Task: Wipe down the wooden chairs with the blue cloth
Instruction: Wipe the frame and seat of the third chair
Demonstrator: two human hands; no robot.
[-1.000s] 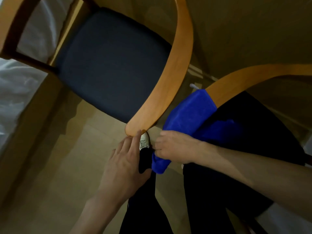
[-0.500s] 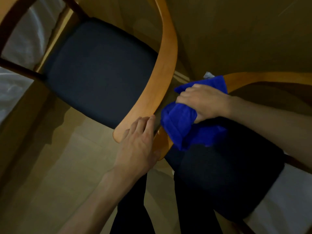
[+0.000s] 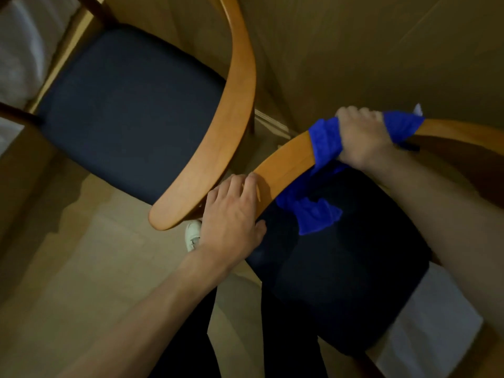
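head view: a person leans over two wooden chairs set close together on a pale floor (image 3: 90,257). the right hand (image 3: 360,137) has its fingers (image 3: 354,111) curled over the blue cloth (image 3: 326,140), which is wrapped around the curved backrest rail of the nearer chair (image 3: 286,162); a loose tail of the cloth hangs down over that chair's dark seat (image 3: 354,268). the left hand (image 3: 231,216) rests on the end of the same rail, fingers laid over the wood and the thumb below, apparently steadying the frame. the second chair (image 3: 237,105) stands just beside it, its own rail end almost touching the left hand, its seat (image 3: 128,118) bare. a white shoe (image 3: 193,234) shows on the floor between the chairs.

to do this stroke well, the cloth looks best kept wrapped right round the rail so top and underside are cleaned in one pass, with the left hand bracing the chair so it does not slide. the hanging tail may need gathering up so it does not drag or snag. the far part of the rail runs out of view.
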